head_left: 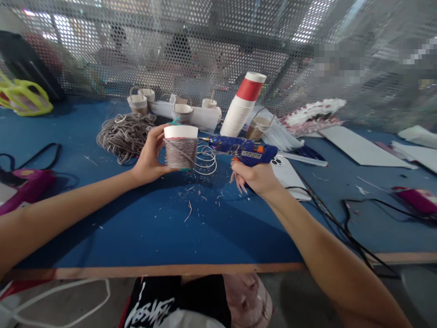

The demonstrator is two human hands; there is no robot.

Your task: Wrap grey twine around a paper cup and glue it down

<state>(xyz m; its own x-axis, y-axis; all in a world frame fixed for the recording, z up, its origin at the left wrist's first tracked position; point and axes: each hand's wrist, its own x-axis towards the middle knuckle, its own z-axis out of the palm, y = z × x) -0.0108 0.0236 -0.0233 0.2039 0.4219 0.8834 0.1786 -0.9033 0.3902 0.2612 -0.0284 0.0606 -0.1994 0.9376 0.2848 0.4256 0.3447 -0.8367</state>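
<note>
My left hand [152, 155] is closed around the side of a paper cup [180, 154], held above the blue table. Grey cord is wound round most of the cup, and its white upper band is bare. My right hand [256, 175] grips a blue hot glue gun [239, 149] by its handle. The gun's nozzle points left and meets, or nearly meets, the cup's right side near the top of the cord. Just behind my left hand lies a heap of grey cord [124, 134]. Loops of thin white cord [207, 161] rest beside the cup.
Behind stand a tilted stack of paper cups [239, 109] and several small handled cups [182, 113]. A white phone [290, 177] lies right of my right hand. Magenta glue guns [29, 187] lie at both sides. A black cable [327, 214] crosses the table's front edge.
</note>
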